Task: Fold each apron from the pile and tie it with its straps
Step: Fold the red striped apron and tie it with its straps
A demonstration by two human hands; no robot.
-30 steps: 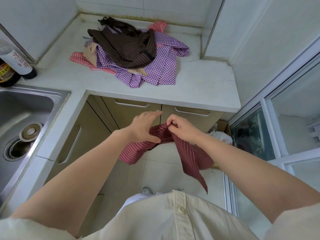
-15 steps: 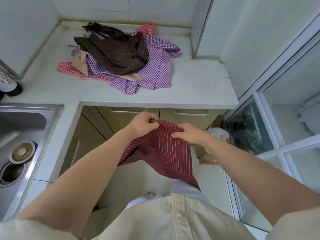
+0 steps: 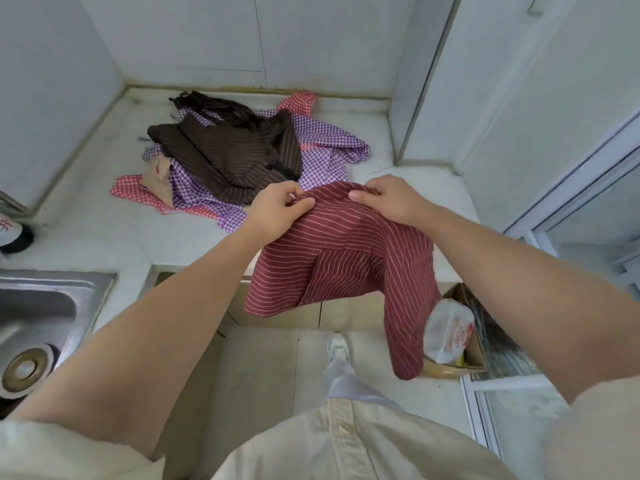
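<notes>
A dark red apron with thin pale stripes [image 3: 343, 258] hangs from both my hands over the front of the white counter [image 3: 415, 192]. My left hand [image 3: 280, 213] pinches its top edge on the left, and my right hand [image 3: 388, 199] grips the same edge on the right. The cloth drapes down past the counter's edge, with a long tail [image 3: 405, 337] hanging at the right. Behind my hands lies the pile: a brown striped apron [image 3: 239, 157] on top of a purple checked apron [image 3: 325, 147] and a red checked apron [image 3: 135, 192].
A steel sink [image 3: 38, 317] with a drain plug sits at the left. A dark bottle [image 3: 14, 233] stands at the counter's left edge. On the floor at the right is a cardboard box holding a white plastic bag [image 3: 450, 334]. Tiled walls enclose the counter's back and right.
Both hands have risen and moved forward from below the counter's edge to above the counter, carrying the red striped apron, which now hangs spread wider between them.
</notes>
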